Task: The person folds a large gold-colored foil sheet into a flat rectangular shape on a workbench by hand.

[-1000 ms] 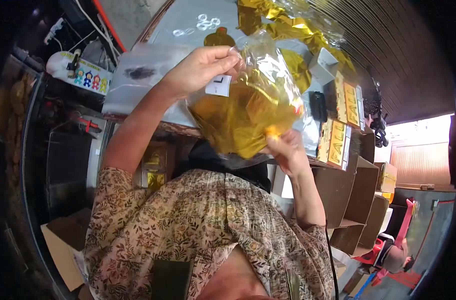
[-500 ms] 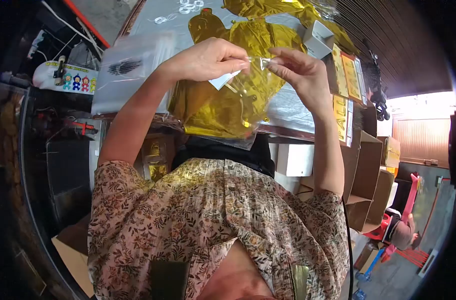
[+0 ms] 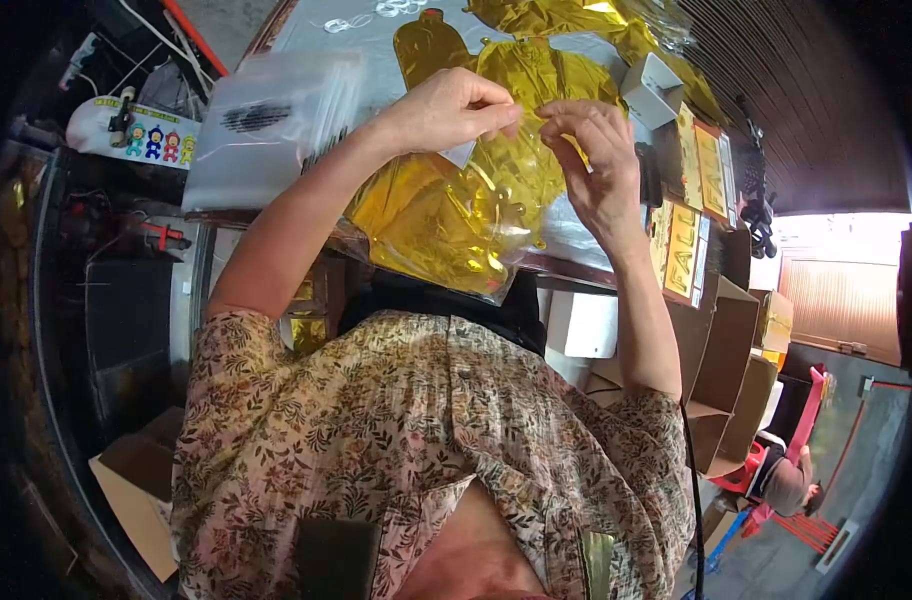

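Observation:
My left hand (image 3: 458, 112) is closed in a pinch at the top edge of a clear plastic bag (image 3: 496, 262). My right hand (image 3: 598, 150) has thumb and fingers pinched together at the same edge, a short gap from the left. Inside the bag lies crinkled gold foil (image 3: 416, 215), which looks like a flat foil balloon. A white slip (image 3: 459, 154) shows just under my left hand, partly hidden by it. More gold foil (image 3: 541, 68) is spread on the table beyond my hands.
A stack of clear plastic bags (image 3: 266, 135) lies at the left of the table. White ribbon coils (image 3: 346, 22) sit at the back. A small white box (image 3: 652, 90) and printed packets (image 3: 682, 250) are at the right. Cardboard boxes (image 3: 726, 360) stand on the right, with another person (image 3: 784, 485) beyond.
Both hands have come closer together at the bag's top edge, and the right fingers have bunched up. The white slip is now more covered by my left hand. The view has shifted slightly.

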Available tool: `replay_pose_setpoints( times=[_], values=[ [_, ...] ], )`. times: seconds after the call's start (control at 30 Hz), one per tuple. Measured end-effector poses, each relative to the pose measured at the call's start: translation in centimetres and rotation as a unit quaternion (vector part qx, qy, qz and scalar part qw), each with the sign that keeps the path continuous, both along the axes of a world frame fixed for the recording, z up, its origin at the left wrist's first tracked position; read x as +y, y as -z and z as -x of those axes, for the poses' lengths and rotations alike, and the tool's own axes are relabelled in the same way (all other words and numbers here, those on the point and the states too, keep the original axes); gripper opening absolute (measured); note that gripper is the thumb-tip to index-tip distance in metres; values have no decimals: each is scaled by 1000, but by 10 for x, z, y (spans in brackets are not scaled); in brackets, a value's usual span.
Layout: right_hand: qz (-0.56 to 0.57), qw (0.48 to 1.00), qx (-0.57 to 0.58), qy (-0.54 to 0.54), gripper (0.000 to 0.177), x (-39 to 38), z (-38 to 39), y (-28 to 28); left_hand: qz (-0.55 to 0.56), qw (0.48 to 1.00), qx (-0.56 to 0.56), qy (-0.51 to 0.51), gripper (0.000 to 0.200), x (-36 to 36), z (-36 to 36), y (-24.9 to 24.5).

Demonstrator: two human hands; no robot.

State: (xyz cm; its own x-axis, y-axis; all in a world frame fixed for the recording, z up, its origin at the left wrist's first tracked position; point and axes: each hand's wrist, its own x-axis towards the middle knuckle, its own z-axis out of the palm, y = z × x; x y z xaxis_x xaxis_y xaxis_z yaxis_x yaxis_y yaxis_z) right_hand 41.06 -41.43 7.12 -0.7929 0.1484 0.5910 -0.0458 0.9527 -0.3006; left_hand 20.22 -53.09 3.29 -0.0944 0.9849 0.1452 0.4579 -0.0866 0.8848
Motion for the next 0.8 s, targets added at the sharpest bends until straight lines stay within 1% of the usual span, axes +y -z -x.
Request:
replay_pose_setpoints(
  times=[0.03, 0.07, 0.1, 0.13, 0.2, 0.23, 0.3, 0.4, 0.5, 0.53, 0.6, 0.63, 0.67, 0.7, 0.73, 0.77, 0.8],
  values=[
    [-25, 1000, 17, -1, 16, -2, 1, 0, 0, 1000, -1, 0, 33, -1, -2, -3],
    [-25, 1000, 16, -1, 16, -4, 1, -2, 2, 1000, -28, -3, 33, -3, -4, -5],
    [-52, 998, 9, -15, 17, -6, -1, -5, 4, 998, -56, -8, 33, -3, -5, -6],
    [-80, 996, 2, -30, 17, -8, 0, -7, 3, 998, -57, -11, 33, -3, -5, -4],
    [-72, 996, -20, -45, 19, -7, -2, -9, 16, 990, -141, -4, 31, -3, -6, 0],
    [-64, 996, -41, -56, 21, -7, -4, -8, 19, 990, -143, -5, 31, -5, -7, 1],
    [-51, 997, -26, -45, 22, -7, -6, -6, -7, 988, -155, 3, 31, -7, -8, -1],
    [-36, 999, -8, -27, 24, -10, -8, -5, 2, 988, -154, -14, 32, -9, -8, -5],
    [-16, 999, -19, -47, 24, -16, -8, -10, 3, 991, -130, -16, 34, -14, -13, -10],
    [-28, 998, -16, -61, 23, -15, -10, -10, 5, 991, -130, -19, 34, -15, -14, -9],
    [-37, 996, -14, -77, 22, -21, -13, -13, -26, 988, -113, -102, 32, -16, -16, -5],
    [-35, 994, -23, -100, 19, -26, -16, -17, -13, 987, -139, -81, 31, -17, -3, -1],
    [-33, 992, -31, -121, 17, -30, -20, -20, -13, 987, -140, -84, 31, -20, -5, -4],
    [0, 990, -48, -130, 15, -32, -20, -20, -25, 990, -116, -73, 31, -23, -6, -10],
    [0, 990, -49, -130, 15, -31, -19, -20, -37, 993, -95, -62, 31, -25, -8, -13],
    [6, 990, -76, -116, 16, -29, -18, -19, -56, 996, -54, -48, 32, -24, -6, -12],
    [9, 990, -101, -103, 16, -27, -16, -19, -55, 996, -56, -50, 32, -23, -7, -9]
  ],
)
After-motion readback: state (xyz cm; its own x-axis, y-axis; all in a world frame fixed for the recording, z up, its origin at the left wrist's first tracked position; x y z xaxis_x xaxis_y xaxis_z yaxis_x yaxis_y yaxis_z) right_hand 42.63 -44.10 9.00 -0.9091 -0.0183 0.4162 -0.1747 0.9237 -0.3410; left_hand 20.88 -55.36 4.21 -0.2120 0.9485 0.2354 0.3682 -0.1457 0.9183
